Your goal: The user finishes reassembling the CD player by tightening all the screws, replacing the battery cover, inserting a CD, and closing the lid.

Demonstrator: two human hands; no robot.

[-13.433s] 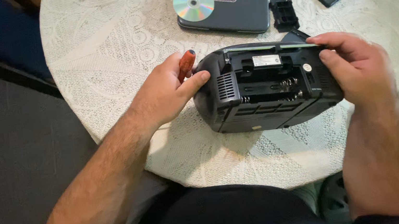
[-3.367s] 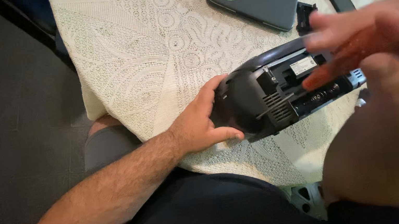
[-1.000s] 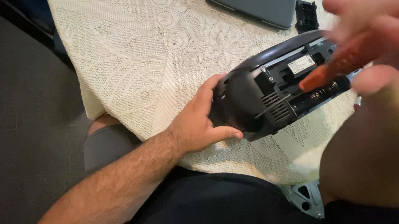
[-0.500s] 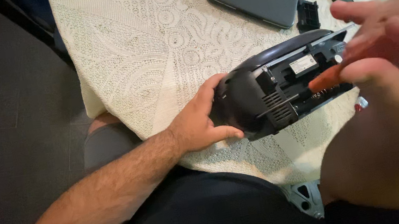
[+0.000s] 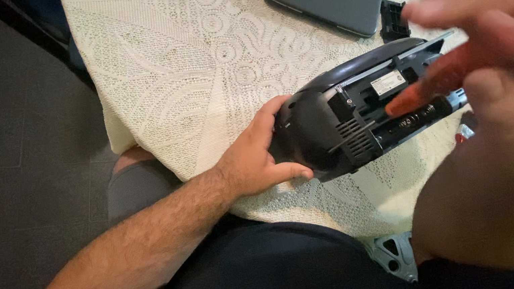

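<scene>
Here, the left hand [image 5: 259,158] has its fingers clamped on a black player [image 5: 347,110]; at three o'clock, the right hand [image 5: 502,60] grips an orange screwdriver [image 5: 431,84], best kept upright.

Left arm: bare forearm is stretched from 7 o'clock toward the centre.
Left hand [image 5: 258,158]: fingers are curled, thumb extended toward 3 o'clock, grip closed.
Right hand [image 5: 501,53]: raised near the camera at 3 o'clock, blurred, fingers pointed toward 9 o'clock, grip pinched.
</scene>
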